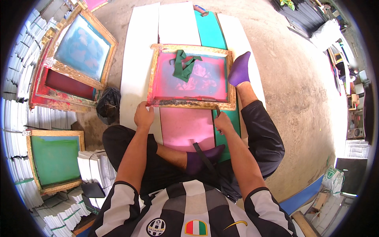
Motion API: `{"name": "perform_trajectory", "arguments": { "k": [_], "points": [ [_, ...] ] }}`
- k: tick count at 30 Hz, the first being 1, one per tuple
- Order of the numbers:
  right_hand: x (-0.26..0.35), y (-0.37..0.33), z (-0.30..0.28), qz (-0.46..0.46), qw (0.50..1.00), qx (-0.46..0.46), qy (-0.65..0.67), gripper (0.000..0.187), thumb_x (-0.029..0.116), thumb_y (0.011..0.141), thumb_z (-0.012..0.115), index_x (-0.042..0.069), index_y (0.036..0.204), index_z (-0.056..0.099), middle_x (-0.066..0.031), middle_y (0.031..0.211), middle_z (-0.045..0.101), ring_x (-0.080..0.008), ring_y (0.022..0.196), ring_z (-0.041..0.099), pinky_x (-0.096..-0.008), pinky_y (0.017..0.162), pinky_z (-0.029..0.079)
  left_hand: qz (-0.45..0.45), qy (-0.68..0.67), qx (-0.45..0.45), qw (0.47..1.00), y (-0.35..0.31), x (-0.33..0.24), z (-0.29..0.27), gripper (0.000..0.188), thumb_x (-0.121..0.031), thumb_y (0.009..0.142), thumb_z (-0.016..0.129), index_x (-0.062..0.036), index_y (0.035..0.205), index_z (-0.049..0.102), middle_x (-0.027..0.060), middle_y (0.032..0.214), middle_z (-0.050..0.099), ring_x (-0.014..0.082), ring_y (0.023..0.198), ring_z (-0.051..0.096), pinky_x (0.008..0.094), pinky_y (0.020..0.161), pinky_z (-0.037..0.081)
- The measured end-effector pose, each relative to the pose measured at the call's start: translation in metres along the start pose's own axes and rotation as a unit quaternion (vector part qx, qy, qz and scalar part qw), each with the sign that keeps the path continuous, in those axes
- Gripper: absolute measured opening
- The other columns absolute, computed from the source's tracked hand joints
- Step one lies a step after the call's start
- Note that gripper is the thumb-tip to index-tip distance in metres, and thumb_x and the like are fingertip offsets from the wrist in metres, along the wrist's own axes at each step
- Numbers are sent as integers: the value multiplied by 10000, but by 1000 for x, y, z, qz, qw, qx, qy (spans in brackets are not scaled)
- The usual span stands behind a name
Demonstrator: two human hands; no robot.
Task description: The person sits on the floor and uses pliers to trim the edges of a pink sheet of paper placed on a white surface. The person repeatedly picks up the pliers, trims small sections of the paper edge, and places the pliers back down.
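A wooden screen-printing frame (pixel 191 104) with pink-edged mesh and a pale flower pattern lies in front of me. My left hand (pixel 144 115) is closed on its near left corner. Close to the near right edge, my right hand (pixel 224 123) is wrapped round a thin dark tool (pixel 218 111), whose tip meets the wood; its exact kind is hard to make out. A folded strip of dark green cloth (pixel 184 71) rests on the mesh. Under the frame are white, pink (pixel 185 124) and green boards or sheets.
My foot in a purple sock (pixel 240 69) is right of the frame; the other (pixel 203 158) is tucked near me. More screen frames (pixel 104 51) lean at the left, with a green-meshed frame (pixel 81 146) lower down. Paper stacks (pixel 15 126) and a black plastic bag (pixel 108 106) stand nearby.
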State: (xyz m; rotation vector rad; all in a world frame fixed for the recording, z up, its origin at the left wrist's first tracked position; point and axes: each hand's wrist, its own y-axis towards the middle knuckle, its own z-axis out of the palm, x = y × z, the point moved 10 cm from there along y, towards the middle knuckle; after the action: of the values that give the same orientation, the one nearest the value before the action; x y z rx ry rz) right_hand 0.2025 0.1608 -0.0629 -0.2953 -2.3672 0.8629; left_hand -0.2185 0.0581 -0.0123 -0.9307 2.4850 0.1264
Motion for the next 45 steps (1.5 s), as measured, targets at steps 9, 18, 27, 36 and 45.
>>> {"name": "perform_trajectory", "arguments": {
  "k": [9,18,27,36,45],
  "points": [
    [9,-19,-11,8,997,-33,-66,438,149,883,588,-40,1278,606,-306,1219,671,-466,1201,625,-521,1046,492,5,-15,-13,1000,2,3,3,326,-251,885,693,-65,1153,676,146,1168,695,366,1080,663,480,903,531],
    [-19,5,19,-16,988,21,152,94,63,893,580,5,966,589,-185,759,650,-266,573,653,-421,496,519,-2,-41,-8,999,4,7,4,325,-232,881,696,-62,1157,684,148,1145,716,362,1044,685,473,892,533],
    [-2,-22,56,-13,906,147,398,107,-20,854,595,34,933,547,-96,694,581,-211,519,576,-367,456,500,55,-116,-81,988,-18,-20,-7,315,-211,896,720,-55,1167,688,141,1138,722,335,1042,695,439,900,540],
    [79,-98,126,-59,880,278,380,120,12,866,615,31,969,555,-84,708,589,-195,536,586,-340,491,505,246,-267,125,923,-74,-101,25,261,-225,939,724,-48,1130,707,116,1002,733,216,769,671,331,699,531],
    [107,-113,138,-58,880,343,323,194,123,959,620,32,1122,565,-116,823,648,-220,671,659,-360,599,561,272,-278,115,914,-73,-104,13,120,-121,980,632,-2,994,641,169,847,642,306,709,631,391,645,487]
  ]
}}
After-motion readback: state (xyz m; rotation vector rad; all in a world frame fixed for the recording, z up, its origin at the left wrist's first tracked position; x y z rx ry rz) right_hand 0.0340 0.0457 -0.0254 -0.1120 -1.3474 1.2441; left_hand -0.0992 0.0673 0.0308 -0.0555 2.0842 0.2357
